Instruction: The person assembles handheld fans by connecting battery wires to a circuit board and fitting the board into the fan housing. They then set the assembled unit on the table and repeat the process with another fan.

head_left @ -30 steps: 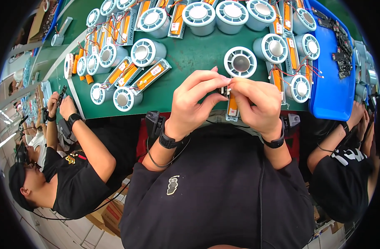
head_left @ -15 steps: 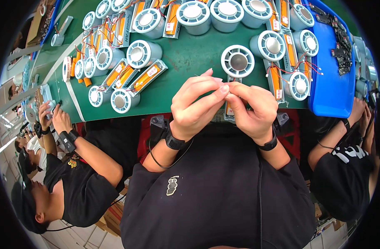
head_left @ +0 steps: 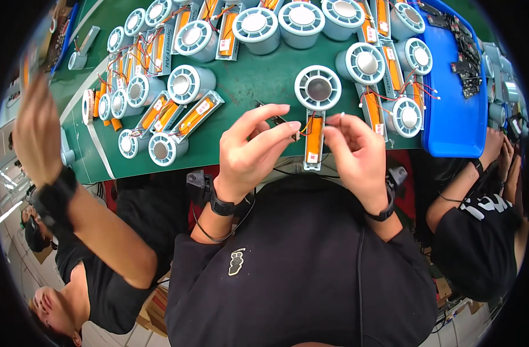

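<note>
In front of me a pale blue handheld fan (head_left: pixel 319 88) lies with its round head away from me. Its open handle (head_left: pixel 313 141) points toward me and shows an orange battery with a white label. My left hand (head_left: pixel 247 151), left of the handle, pinches a small dark circuit board (head_left: pixel 280 120), partly hidden by the fingers. Thin wires run between the board and the handle. On the handle's other side, my right hand (head_left: pixel 357 159) has its thumb and fingertips curled close together. Whatever they hold is too small to make out.
Several similar fans with wired batteries (head_left: pixel 256 29) stand in rows at the back, left and right of the green table (head_left: pixel 259 78). A blue tray (head_left: pixel 454 121) with dark circuit boards (head_left: pixel 465 75) sits at right. Co-workers flank me; one's raised hand (head_left: pixel 38 136) is at left.
My hands, earlier together over the handle, have moved apart, uncovering the handle and battery. The circuit board now shows in my left hand. The left co-worker's arm has risen.
</note>
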Demonstrator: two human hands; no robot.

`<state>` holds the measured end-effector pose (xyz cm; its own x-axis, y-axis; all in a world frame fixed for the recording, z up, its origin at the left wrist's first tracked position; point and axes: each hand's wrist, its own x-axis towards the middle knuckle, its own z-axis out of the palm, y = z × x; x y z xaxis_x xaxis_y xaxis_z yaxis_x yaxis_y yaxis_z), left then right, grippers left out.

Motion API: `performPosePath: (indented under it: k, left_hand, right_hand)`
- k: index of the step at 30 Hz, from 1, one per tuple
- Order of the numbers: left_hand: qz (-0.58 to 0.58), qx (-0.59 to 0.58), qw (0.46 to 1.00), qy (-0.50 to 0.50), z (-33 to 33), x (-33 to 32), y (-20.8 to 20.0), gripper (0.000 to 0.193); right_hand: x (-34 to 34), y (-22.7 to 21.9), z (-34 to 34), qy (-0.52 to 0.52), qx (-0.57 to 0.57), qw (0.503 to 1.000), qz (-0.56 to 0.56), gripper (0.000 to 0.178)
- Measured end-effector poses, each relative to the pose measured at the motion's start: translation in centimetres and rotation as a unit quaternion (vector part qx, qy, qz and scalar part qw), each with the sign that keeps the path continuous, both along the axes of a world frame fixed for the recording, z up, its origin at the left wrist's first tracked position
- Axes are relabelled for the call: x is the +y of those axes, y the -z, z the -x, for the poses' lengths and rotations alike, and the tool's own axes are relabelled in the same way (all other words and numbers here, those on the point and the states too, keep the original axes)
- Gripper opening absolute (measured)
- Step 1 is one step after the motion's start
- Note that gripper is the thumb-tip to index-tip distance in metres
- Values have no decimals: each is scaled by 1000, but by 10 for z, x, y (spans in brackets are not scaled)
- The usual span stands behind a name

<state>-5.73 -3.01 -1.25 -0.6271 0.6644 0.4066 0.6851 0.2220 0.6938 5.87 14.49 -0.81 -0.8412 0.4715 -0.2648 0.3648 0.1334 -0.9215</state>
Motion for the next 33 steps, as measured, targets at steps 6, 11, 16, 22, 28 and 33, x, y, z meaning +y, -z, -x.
performPosePath:
  k: [6, 11, 16, 22, 28, 33]
  left_hand:
    - [-13, -52, 998, 38, 3, 8, -2, 38]
    - [-28, -58, 997, 40, 2, 12, -12, 39]
    - [-58, -98, 992, 53, 2, 14, -13, 41]
    - [-104, -144, 983, 54, -2, 18, 0, 40]
    - [-67, -70, 994, 59, 0, 21, -2, 34]
    - [-40, 36, 995, 83, 2, 25, -5, 29]
  right_hand:
    - [4, 17, 15, -13, 260, 945, -196, 22]
    - [15, 9, 14, -78, 276, 905, -315, 22]
    - [16, 7, 19, -104, 278, 910, -289, 22]
    - [19, -6, 21, -152, 242, 906, -311, 18]
    - [26, -22, 26, -204, 209, 891, -347, 15]
    - [39, -21, 25, -201, 236, 889, -337, 14]
